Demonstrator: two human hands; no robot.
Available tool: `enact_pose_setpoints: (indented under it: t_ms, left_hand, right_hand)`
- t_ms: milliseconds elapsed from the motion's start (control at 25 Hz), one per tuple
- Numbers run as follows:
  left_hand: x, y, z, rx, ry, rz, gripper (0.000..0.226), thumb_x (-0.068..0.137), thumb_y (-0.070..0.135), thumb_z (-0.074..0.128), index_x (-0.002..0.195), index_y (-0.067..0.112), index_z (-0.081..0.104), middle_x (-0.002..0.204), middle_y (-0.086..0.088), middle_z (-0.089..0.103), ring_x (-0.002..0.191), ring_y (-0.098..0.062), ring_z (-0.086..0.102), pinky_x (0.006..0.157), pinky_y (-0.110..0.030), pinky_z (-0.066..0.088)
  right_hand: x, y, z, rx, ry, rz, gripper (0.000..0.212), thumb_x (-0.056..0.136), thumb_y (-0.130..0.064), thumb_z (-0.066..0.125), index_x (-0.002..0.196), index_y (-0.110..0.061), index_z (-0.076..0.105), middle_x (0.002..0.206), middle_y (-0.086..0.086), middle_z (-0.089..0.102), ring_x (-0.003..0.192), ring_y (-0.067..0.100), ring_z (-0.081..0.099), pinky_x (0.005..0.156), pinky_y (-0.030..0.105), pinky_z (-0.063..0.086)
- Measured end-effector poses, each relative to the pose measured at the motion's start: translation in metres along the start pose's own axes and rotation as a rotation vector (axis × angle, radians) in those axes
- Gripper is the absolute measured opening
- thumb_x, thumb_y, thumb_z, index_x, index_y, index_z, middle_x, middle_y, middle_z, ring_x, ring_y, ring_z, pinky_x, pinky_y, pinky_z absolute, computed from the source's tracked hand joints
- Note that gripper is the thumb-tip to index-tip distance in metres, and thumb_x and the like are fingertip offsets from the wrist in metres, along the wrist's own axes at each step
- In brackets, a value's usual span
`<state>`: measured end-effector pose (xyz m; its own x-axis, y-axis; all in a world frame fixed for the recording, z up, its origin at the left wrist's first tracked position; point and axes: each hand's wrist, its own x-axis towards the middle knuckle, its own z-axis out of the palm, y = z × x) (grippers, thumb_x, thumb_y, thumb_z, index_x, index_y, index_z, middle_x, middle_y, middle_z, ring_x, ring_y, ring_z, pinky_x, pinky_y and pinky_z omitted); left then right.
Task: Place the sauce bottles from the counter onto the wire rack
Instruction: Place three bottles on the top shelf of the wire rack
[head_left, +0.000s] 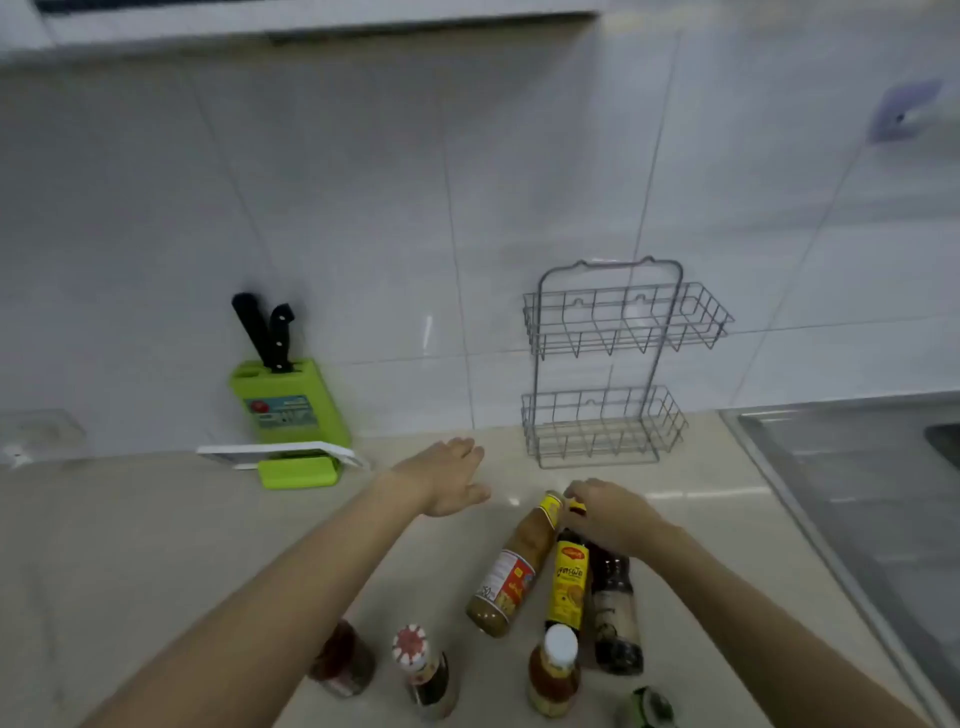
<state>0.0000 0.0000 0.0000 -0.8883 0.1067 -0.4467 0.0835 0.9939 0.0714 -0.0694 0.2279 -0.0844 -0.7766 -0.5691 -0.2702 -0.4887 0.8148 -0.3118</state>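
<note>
Several sauce bottles stand on the beige counter (156, 545) in front of me. My right hand (608, 512) rests over the top of a dark bottle with a yellow label (570, 582), its fingers curled around the neck; a firm grip cannot be confirmed. A tan sauce bottle with a yellow cap (511, 566) leans just left of it, and a dark bottle (615, 618) stands to its right. My left hand (452, 475) hovers flat and open over bare counter. The two-tier wire rack (605, 364) stands against the tiled wall behind, both baskets holding nothing.
Nearer me stand a white-capped orange bottle (555, 670), a red-capped dark bottle (423, 670), a reddish bottle (343, 660) partly hidden by my left arm and a green-topped one (647, 706). A green knife block (288, 405) sits at the left. A steel sink (857, 493) borders the right.
</note>
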Motion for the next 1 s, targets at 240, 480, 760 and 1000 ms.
enact_pose_setpoints:
  t_ms: [240,480,760,1000]
  left_hand:
    - [0.033,-0.007,0.016,-0.029,-0.115,0.02,0.07,0.099,0.045,0.032,0.152,0.009,0.004,0.162,-0.012,0.005,0.15,-0.027,0.008,0.123,-0.039,0.012]
    - [0.062,-0.019,0.031,-0.064,-0.167,-0.004,0.071,0.099,0.046,0.032,0.152,0.01,0.004,0.162,-0.012,0.005,0.15,-0.027,0.009,0.123,-0.039,0.014]
    - [0.075,-0.032,0.038,-0.127,-0.196,-0.068,0.07,0.098,0.046,0.033,0.152,0.008,0.007,0.161,-0.012,0.011,0.148,-0.027,0.016,0.121,-0.04,0.02]
    - [0.075,-0.04,0.03,-0.213,-0.106,-0.111,0.068,0.098,0.044,0.036,0.151,0.008,0.012,0.16,-0.012,0.016,0.148,-0.025,0.019,0.121,-0.038,0.021]
  right_hand:
    - [0.049,0.001,0.031,-0.266,0.015,0.098,0.058,0.094,-0.056,0.036,0.131,-0.012,0.044,0.133,0.011,0.052,0.123,0.031,0.048,0.101,0.042,0.037]
    - [0.087,-0.007,0.048,-0.043,0.006,0.234,0.063,0.086,-0.061,0.047,0.123,-0.01,0.046,0.127,0.011,0.057,0.118,0.031,0.052,0.096,0.042,0.039]
    - [0.127,-0.017,0.051,0.675,-0.164,0.353,0.043,0.055,-0.031,0.079,0.089,-0.006,0.069,0.093,0.011,0.07,0.095,0.027,0.066,0.074,0.035,0.056]
    - [0.105,-0.02,0.032,1.173,-0.164,0.442,0.011,0.086,-0.007,0.066,0.095,-0.002,0.061,0.095,0.017,0.065,0.09,0.032,0.064,0.075,0.047,0.058]
